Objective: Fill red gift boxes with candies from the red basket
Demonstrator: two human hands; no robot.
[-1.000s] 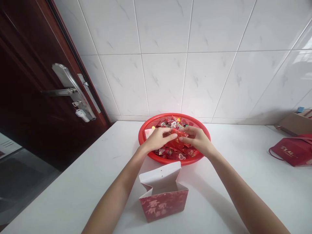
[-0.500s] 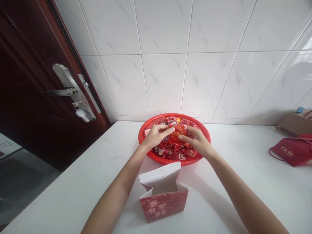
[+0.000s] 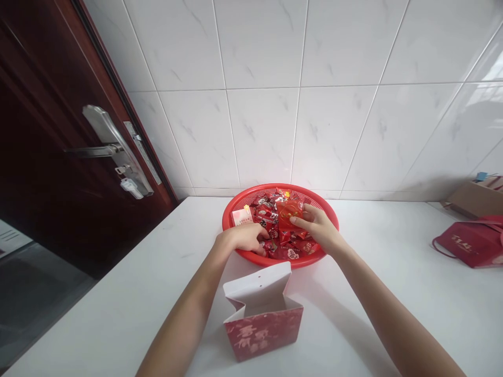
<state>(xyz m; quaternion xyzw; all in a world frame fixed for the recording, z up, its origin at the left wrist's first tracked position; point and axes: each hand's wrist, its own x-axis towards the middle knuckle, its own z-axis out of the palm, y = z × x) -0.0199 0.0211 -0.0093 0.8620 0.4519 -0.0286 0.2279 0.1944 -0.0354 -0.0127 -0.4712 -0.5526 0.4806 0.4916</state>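
A red plastic basket (image 3: 332,214) stands near the wall, filled with several wrapped candies (image 3: 291,254). Over its right half, my right hand (image 3: 316,222) pinches a shiny red packet (image 3: 288,212) between thumb and fingers. My left hand (image 3: 245,238) reaches over the basket's front left rim, its fingers curled down around a small wrapped candy (image 3: 269,246); the fingertips are partly hidden. A pink and white packet (image 3: 242,216) lies just behind that hand. In front of the basket, a dark red paper gift box (image 3: 265,335) stands upright with its top open and pale inside showing.
The white tabletop (image 3: 176,283) runs up to the tiled wall (image 3: 263,136). At the right lie a red bag (image 3: 471,243) with a cord and a cardboard box (image 3: 475,199). A dark wooden door (image 3: 47,131) with a metal handle stands at the left.
My left hand has let go of the red packet and moved down and left onto the candies. My right hand keeps hold of the packet in nearly the same spot.
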